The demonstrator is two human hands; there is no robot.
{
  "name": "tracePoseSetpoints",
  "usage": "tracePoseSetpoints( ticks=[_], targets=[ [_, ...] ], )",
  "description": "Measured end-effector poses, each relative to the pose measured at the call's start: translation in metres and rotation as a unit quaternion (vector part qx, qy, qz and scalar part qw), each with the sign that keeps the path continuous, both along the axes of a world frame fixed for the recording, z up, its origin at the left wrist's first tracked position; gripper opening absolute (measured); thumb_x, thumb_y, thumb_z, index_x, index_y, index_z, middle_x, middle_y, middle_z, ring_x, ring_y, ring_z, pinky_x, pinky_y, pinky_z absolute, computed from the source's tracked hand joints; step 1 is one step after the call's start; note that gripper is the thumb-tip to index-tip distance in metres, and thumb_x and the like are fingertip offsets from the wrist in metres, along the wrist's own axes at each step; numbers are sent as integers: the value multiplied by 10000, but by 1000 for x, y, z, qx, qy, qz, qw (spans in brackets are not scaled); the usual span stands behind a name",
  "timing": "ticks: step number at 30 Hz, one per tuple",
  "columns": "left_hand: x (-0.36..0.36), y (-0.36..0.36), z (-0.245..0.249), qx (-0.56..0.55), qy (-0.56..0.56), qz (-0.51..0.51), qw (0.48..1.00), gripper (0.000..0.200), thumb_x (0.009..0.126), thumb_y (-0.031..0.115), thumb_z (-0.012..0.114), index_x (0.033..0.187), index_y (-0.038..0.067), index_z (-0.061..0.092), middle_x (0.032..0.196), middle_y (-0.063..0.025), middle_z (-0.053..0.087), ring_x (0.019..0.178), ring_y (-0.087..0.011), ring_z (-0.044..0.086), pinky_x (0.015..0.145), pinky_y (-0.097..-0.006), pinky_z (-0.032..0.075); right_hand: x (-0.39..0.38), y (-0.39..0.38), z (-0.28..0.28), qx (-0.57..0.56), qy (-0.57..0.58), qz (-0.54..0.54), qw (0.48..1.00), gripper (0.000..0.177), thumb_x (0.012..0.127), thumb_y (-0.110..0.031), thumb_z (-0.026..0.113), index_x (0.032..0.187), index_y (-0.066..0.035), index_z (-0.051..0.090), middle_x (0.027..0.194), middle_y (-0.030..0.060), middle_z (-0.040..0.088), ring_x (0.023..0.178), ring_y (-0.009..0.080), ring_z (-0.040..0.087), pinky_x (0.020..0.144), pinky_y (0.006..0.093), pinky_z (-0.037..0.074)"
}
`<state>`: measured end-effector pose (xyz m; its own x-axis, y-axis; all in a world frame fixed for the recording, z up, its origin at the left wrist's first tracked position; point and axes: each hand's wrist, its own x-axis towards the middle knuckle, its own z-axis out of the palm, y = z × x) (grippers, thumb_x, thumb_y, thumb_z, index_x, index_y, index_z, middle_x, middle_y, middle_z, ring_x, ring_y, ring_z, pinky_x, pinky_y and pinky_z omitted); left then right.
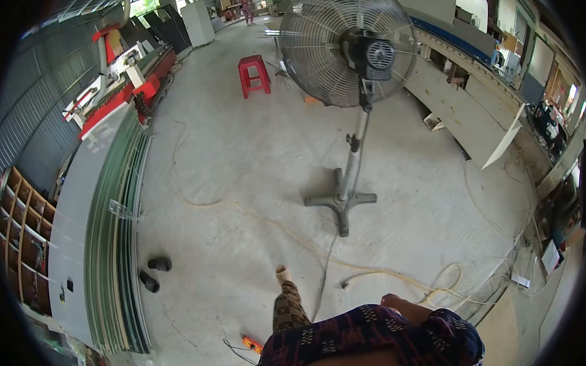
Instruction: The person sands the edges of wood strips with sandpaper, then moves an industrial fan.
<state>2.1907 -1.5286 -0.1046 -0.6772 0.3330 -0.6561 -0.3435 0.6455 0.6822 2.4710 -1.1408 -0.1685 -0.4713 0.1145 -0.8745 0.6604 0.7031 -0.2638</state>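
My right hand (392, 302) shows in part in front of my patterned shirt (365, 334). It is small and foreshortened, so I cannot make out its fingers or anything in them. Below it on the floor runs a pale yellow hose (383, 271), which the hand does not visibly touch. My left hand is out of view. An orange tool-like object (252, 343) with a dark cord lies on the floor by my left side. One of my feet (282, 273) is forward on the concrete.
A large pedestal fan (350, 153) stands ahead, its cable trailing toward me. Beyond it is a red stool (254, 76). Stacked sheets (113, 241) and dark slippers (154, 272) are at left. A long machine (464, 98) stands at right; another person (245, 7) is far back.
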Motion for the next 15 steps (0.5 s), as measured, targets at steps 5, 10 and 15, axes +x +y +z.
tracePoseSetpoints(
  ticks=[5, 10, 15],
  targets=[
    [-127, -58, -28, -114, -44, -7, 992, 297, 824, 329, 548, 760, 40, 583, 628, -137, 592, 475, -242, 546, 438, -376, 429, -84, -20, 121, -1, 285, 2, 958, 388, 753, -506, 545, 864, -157, 675, 831, 140, 633, 828, 298, 600, 718, 419, 464],
    [-241, -164, -4, -194, -87, 17, 977, 308, 833, 335, 544, 754, 40, 579, 609, -138, 589, 445, -239, 539, 415, -375, 425, -247, 2, 28, -8, 123, 131, 984, 294, 689, -400, 609, 830, -152, 681, 802, 138, 635, 761, 262, 614, 640, 398, 471],
    [-385, -214, 34, -328, 236, -194, 894, 250, 804, 324, 583, 863, 82, 600, 591, -106, 563, 512, -268, 564, 484, -418, 443, -415, 26, 142, -35, 136, -220, 965, 389, 794, -435, 538, 716, -60, 608, 556, 78, 590, 422, 185, 554, 418, 333, 477]
  ],
)
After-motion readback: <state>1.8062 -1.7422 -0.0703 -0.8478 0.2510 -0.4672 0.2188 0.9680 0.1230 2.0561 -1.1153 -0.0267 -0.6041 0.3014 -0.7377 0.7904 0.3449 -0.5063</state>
